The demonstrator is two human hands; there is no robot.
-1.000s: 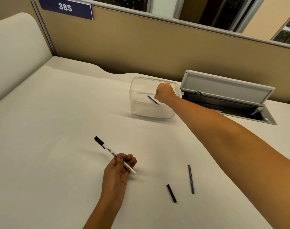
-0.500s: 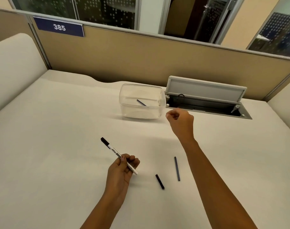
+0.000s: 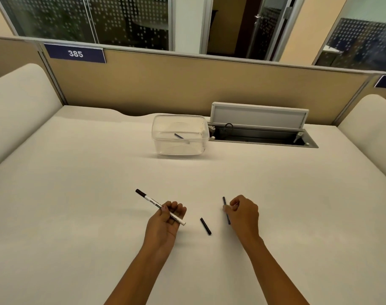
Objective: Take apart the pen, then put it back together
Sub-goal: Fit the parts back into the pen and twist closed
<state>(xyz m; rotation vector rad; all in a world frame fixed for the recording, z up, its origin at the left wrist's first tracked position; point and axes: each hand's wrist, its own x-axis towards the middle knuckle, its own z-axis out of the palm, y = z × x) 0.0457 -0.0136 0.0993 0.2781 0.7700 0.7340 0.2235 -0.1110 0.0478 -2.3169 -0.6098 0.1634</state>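
The left hand [image 3: 165, 219] is closed around the pen barrel [image 3: 160, 206], fingers curled over its lower half. The barrel is white with printed lettering and a dark tip, and it points up and left, away from the hand. Its plain end projects past the fingers on the right side.

The right hand [image 3: 242, 213] rests with its fingertips pinched on the thin dark refill [image 3: 224, 201], which lies nearly upright in view. The refill's top end shows above the fingers and its lower end shows below them. Whether it is lifted off the table [image 3: 77, 194] cannot be determined.

Between the two hands lies a short black cap piece [image 3: 205, 226], flat on the table, touching neither hand.

The table surface around the hands is bare and pale, with open room to the left, right and front. Well beyond the hands stands a clear plastic container [image 3: 180, 134] holding one thin dark rod [image 3: 179, 136]. Just to its right, an open cable hatch [image 3: 260, 128] is set into the table, its lid raised. A tan partition [image 3: 187, 84] closes the far edge, carrying a blue plate marked 385 [image 3: 75, 53]. Cushioned panels border the left and right sides.
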